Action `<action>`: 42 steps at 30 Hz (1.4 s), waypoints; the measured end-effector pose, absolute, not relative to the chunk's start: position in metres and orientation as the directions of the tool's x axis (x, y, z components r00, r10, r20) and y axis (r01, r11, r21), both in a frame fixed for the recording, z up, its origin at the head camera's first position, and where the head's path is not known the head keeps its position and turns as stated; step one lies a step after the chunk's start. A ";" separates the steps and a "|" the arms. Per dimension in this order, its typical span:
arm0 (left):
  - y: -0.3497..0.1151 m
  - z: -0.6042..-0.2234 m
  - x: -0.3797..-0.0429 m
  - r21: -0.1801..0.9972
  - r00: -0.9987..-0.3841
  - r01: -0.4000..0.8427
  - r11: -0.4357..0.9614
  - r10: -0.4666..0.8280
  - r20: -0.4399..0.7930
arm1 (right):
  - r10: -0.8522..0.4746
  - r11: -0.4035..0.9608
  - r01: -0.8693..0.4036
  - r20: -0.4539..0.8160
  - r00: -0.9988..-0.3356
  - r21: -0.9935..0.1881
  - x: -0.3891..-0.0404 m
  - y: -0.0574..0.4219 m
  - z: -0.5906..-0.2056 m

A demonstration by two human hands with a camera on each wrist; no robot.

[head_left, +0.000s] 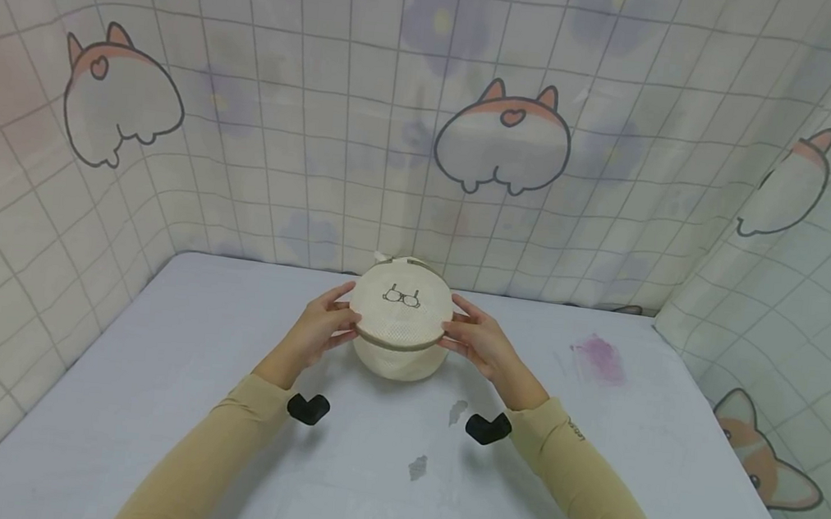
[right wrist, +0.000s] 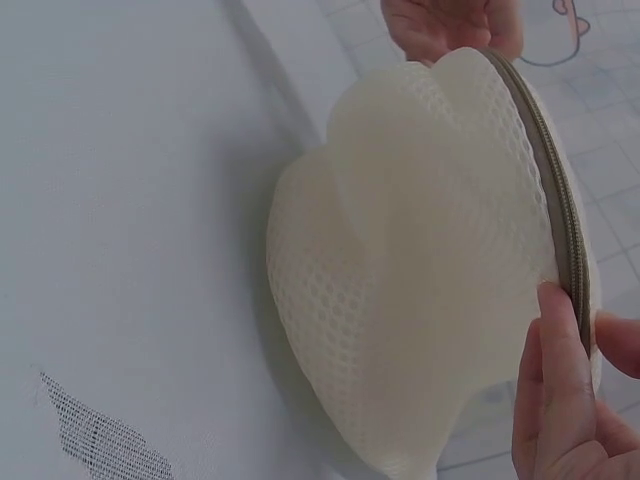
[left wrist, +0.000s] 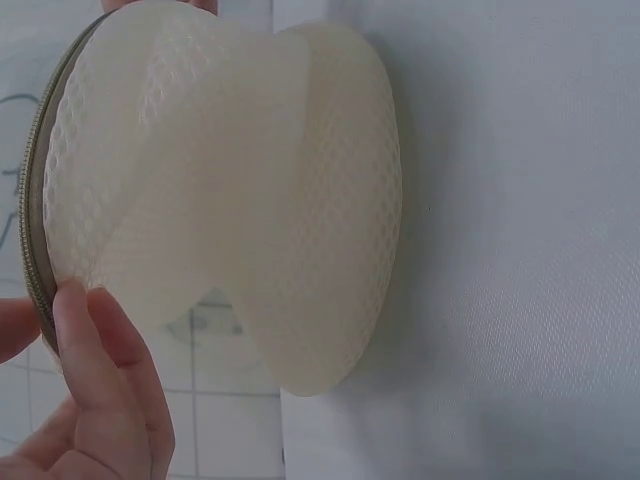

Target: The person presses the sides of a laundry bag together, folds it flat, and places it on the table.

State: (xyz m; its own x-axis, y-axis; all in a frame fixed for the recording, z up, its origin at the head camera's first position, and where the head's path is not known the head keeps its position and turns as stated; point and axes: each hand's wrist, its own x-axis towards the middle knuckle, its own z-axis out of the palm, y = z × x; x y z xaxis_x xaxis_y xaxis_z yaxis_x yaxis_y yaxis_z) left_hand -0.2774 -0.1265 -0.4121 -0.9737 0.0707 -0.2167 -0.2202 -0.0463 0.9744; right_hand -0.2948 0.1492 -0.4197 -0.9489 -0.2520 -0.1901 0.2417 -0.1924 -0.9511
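Observation:
A cream mesh laundry bag (head_left: 402, 304) stands near the back of the table, round-topped, with a glasses drawing on its lid. Around the lid's edge runs a brown zipper (left wrist: 36, 200), closed along the part that shows. My left hand (head_left: 319, 323) pinches the zippered rim at the left, thumb on top and fingers beneath. On the opposite side my right hand (head_left: 480, 339) pinches the same rim. The soft mesh side (right wrist: 420, 250) sags and folds below the lid, and the bag's bottom lies close over the tabletop in both wrist views.
The table (head_left: 190, 372) has a pale cloth with a pink stain (head_left: 599, 360) at the right and grey patches (head_left: 417, 467) at the front. A tiled-pattern curtain (head_left: 305, 159) with corgi drawings hangs right behind the table and along both sides.

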 end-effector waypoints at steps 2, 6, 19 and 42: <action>-0.127 -0.411 -0.278 0.975 -0.974 -0.220 -0.039 0.072 -0.217 | -0.248 -0.191 0.242 -0.191 -0.950 -0.951 -0.295 0.149 -0.419; -0.127 -0.411 -0.279 0.976 -0.974 -0.217 -0.027 0.078 -0.214 | -0.241 -0.192 0.242 -0.194 -0.951 -0.951 -0.296 0.149 -0.419; -0.127 -0.413 -0.278 0.974 -0.972 -0.226 -0.034 0.067 -0.224 | -0.236 -0.176 0.250 -0.206 -0.950 -0.952 -0.295 0.149 -0.423; -0.127 -0.423 -0.282 0.973 -0.973 -0.224 -0.050 0.077 -0.220 | -0.245 -0.191 0.265 -0.215 -0.945 -0.945 -0.296 0.148 -0.426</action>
